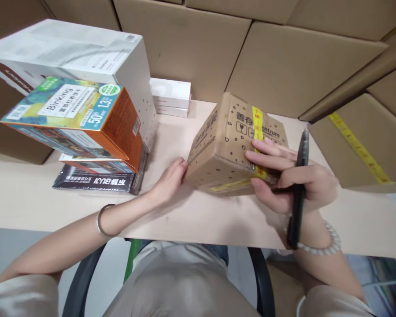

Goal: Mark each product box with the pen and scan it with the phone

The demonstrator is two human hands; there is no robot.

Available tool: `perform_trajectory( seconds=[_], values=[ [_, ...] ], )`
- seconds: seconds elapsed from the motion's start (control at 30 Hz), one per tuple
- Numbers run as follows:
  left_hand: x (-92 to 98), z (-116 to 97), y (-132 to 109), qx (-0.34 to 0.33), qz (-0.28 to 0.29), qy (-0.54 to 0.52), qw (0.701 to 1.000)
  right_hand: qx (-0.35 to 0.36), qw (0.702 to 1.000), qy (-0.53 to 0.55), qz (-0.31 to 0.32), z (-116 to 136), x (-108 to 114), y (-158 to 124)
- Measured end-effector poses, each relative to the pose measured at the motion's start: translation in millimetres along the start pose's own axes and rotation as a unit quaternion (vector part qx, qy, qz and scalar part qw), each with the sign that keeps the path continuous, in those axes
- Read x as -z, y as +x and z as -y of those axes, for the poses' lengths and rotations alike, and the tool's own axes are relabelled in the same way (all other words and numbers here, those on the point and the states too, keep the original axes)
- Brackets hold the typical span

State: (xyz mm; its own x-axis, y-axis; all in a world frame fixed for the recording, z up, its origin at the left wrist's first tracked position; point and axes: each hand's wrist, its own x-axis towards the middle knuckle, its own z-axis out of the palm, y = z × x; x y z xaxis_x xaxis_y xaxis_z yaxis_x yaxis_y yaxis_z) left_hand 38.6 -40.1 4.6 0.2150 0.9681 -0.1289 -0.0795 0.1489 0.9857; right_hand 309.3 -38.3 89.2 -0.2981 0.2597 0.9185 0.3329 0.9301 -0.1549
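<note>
A brown cardboard box [231, 149] with dark spots, printed lettering and yellow tape stands tilted on the pale table [184, 215]. My left hand [170, 181] touches its lower left corner, fingers together; whether they grip an edge is hidden. My right hand [293, 178] rests its extended fingers on the taped face of the box. A black pen [298, 193] is held in the same hand, tip pointing up and away from me.
At the left, Binking boxes [65, 105] sit on a dark flat box [92, 179], beside a large white box [85, 48]. Small white boxes [171, 94] lie behind. Large cartons [184, 44] line the back; a taped carton [363, 141] is at the right.
</note>
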Motion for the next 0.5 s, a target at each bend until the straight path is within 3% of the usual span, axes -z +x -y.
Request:
perform_trajectory(
  seconds=[0.1,0.2,0.27,0.37,0.5],
  values=[
    [3.9,2,-8,-0.066,-0.018,0.201,0.977,-0.021,0.998,0.021,0.049,5,3,11],
    [13.2,10,-4,-0.204,-0.032,0.213,0.955,-0.091,0.992,0.058,0.071,14,3,18],
    [20.7,11,4,-0.328,-0.016,0.214,0.92,-0.182,0.978,0.083,0.062,19,5,23],
    [28.6,3,12,-0.476,0.025,0.257,0.841,-0.333,0.929,0.151,0.059,21,9,34],
    [25.7,-11,11,-0.544,0.054,0.321,0.773,-0.44,0.847,0.288,0.081,9,12,61]
  ],
)
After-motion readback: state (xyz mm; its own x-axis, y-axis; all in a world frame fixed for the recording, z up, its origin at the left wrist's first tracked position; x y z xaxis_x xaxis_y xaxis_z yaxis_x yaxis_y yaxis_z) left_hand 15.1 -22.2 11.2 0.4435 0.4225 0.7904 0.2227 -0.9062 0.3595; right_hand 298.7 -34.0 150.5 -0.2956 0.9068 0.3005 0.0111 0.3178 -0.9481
